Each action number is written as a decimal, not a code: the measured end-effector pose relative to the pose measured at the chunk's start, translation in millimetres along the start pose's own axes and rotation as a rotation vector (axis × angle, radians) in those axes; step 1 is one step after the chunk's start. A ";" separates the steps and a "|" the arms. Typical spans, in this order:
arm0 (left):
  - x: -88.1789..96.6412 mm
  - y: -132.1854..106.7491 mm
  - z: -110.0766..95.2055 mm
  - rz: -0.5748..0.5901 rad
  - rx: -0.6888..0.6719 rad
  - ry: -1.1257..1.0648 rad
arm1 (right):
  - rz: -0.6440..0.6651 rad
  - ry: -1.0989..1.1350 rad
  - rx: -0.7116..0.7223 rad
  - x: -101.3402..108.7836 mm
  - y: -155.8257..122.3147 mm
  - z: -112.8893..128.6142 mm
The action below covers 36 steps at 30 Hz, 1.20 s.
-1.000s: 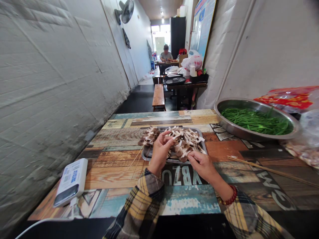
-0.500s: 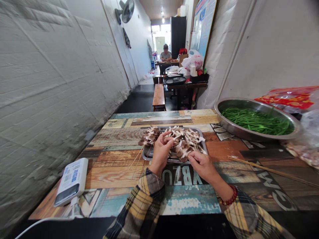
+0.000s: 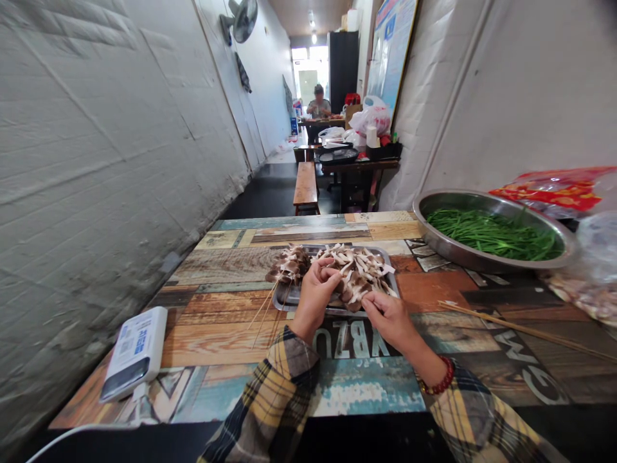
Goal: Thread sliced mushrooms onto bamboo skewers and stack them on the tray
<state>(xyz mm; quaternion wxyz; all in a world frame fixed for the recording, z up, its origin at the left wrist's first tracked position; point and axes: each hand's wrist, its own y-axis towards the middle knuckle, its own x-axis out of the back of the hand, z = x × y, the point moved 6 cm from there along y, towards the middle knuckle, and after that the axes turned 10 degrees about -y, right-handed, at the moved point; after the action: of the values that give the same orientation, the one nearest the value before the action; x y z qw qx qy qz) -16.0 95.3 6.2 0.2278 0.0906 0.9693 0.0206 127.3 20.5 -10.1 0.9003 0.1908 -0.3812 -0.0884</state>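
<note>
One tray (image 3: 281, 303) of mushrooms (image 3: 357, 265), too heaped to count, sits between the surface's (image 3: 216, 328) near and far edges; one bowl (image 3: 486, 258) occupies the far right corner. The right hand's (image 3: 391, 316) fingers pinch the mushrooms' near side; the left hand's (image 3: 314, 296) curl almost together, their hold unclear.

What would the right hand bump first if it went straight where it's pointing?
The right hand would probably meet the mushrooms first; they look right against it, though depth is unclear.
</note>
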 end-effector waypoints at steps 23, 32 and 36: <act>12.4 4.3 19.5 -0.038 0.131 -0.047 | 0.064 0.048 -0.029 -4.0 -0.2 -3.6; 5.7 1.3 24.4 -0.015 0.181 -0.116 | -0.006 -0.013 0.043 1.6 -1.0 1.9; 2.3 -0.1 27.0 0.002 0.188 -0.138 | -0.034 -0.035 0.047 3.3 -1.4 2.0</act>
<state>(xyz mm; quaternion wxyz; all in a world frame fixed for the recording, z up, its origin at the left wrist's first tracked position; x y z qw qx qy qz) -6.0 95.6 -19.0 0.2847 0.1135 0.9488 -0.0763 128.2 17.7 -7.2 0.8872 0.2167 -0.3954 -0.0980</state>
